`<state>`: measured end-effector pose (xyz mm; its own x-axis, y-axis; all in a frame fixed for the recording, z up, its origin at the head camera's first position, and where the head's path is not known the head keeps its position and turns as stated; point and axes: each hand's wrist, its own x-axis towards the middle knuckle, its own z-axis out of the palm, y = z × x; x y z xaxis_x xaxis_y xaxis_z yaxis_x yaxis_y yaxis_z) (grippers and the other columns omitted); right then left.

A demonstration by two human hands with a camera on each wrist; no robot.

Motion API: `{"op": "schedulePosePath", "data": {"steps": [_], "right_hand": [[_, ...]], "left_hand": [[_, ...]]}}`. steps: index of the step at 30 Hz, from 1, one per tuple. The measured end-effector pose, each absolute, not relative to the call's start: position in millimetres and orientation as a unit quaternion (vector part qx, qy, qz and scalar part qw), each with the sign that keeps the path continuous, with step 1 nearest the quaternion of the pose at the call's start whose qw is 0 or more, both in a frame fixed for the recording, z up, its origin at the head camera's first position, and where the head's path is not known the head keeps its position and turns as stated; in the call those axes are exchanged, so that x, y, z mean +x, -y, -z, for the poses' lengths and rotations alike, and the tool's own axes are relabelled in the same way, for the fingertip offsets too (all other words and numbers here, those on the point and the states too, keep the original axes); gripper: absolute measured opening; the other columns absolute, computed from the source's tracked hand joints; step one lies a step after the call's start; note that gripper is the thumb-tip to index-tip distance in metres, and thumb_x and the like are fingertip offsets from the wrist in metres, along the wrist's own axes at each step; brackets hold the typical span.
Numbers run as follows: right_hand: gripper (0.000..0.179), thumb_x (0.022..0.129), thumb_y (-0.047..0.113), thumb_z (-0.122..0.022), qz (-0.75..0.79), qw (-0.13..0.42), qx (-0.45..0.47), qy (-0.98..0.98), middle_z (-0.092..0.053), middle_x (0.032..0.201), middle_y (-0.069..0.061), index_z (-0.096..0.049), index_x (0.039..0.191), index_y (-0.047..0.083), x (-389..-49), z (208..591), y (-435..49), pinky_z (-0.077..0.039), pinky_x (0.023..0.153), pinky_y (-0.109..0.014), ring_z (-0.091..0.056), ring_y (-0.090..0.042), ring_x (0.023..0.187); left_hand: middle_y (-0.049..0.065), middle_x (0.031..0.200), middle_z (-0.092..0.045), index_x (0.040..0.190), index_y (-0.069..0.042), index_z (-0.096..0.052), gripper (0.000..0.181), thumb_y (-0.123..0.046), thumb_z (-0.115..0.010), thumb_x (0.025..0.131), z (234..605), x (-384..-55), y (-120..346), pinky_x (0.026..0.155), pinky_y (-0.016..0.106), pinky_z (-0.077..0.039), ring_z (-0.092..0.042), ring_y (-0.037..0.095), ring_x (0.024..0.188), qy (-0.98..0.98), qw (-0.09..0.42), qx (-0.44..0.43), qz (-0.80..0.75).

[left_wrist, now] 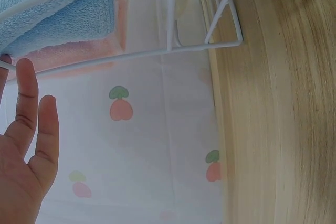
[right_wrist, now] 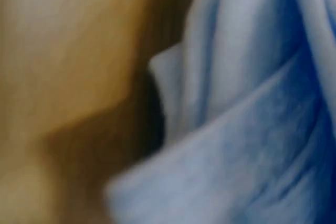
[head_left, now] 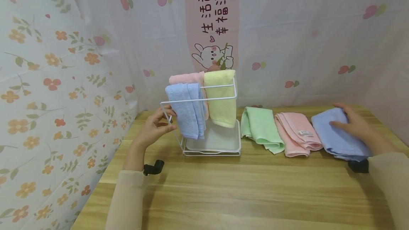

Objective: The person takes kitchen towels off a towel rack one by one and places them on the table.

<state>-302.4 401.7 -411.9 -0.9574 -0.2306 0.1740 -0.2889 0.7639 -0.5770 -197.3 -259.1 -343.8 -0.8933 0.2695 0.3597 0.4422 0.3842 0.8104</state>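
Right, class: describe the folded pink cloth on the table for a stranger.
On the wooden table, right of the white wire rack, look between the folded green cloth and folded blue cloth. There lies the folded pink cloth, the only one showing a pale label.

Beige plain left sleeve (head_left: 125, 200), lower left of head view; matching right sleeve (head_left: 390, 184), lower right. Left hand (head_left: 156, 125) and right hand (head_left: 358, 129) bare. Black angled wrist piece (head_left: 154, 168) beside left cuff; blocky black piece (head_left: 358, 166) at right cuff.
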Motion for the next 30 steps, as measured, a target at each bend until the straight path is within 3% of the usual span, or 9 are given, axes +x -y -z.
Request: {"op": "schedulePosePath", "data": {"steps": [6,12,15,23,30], "right_hand": [[0.087,0.096,0.016,-0.064,-0.32,0.023,0.144,0.936,-0.003,0.153,-0.045,-0.003,0.156,-0.002,-289.2,418.1,-415.6,-0.005,0.108,-0.079,-0.009,-0.071,0.133],[0.099,0.094,0.024,-0.068,-0.303,-0.027,0.135,0.943,0.006,0.154,-0.043,0.004,0.156,-0.002,-278.1,418.5,-423.1,0.0,0.108,-0.079,0.005,-0.068,0.138],[0.104,0.093,0.028,-0.069,-0.289,-0.053,0.13,0.947,0.011,0.155,-0.041,0.008,0.156,-0.001,-275.3,417.7,-422.0,0.0,0.108,-0.08,0.01,-0.065,0.139],[0.104,0.093,0.028,-0.067,-0.289,-0.098,0.148,0.941,0.014,0.153,-0.043,0.01,0.155,0.0,-276.4,418.3,-410.7,-0.003,0.105,-0.082,0.009,-0.068,0.137],[0.101,0.097,0.033,-0.062,-0.28,-0.128,0.152,0.939,0.016,0.15,-0.046,0.013,0.154,-0.002,-277.3,418.6,-407.5,-0.003,0.103,-0.083,0.011,-0.069,0.136]], "left_hand": [[-0.005,0.138,-0.046,0.118,0.0,-0.059,0.034,-0.003,-0.073,0.087,343.1,-197.9,258.3,0.087,0.033,-0.054,-0.054,0.022,0.103,0.827,0.084,-0.219,0.511],[-0.008,0.139,-0.047,0.119,0.001,-0.057,0.035,-0.003,-0.073,0.088,342.8,-196.9,258.9,0.089,0.033,-0.054,-0.052,0.035,0.107,0.828,0.085,-0.218,0.51],[-0.007,0.14,-0.047,0.118,-0.001,-0.058,0.034,-0.003,-0.073,0.088,343.2,-197.1,259.3,0.089,0.033,-0.054,-0.053,0.033,0.105,0.828,0.085,-0.219,0.51],[0.003,0.145,-0.043,0.119,-0.004,-0.06,0.033,-0.003,-0.073,0.088,344.2,-198.5,260.6,0.091,0.039,-0.052,-0.052,0.018,0.095,0.834,0.08,-0.215,0.502],[0.004,0.142,-0.046,0.116,-0.005,-0.06,0.032,-0.008,-0.074,0.088,346.3,-198.7,261.3,0.085,0.032,-0.053,-0.052,0.014,0.092,0.827,0.097,-0.232,0.503]]}}
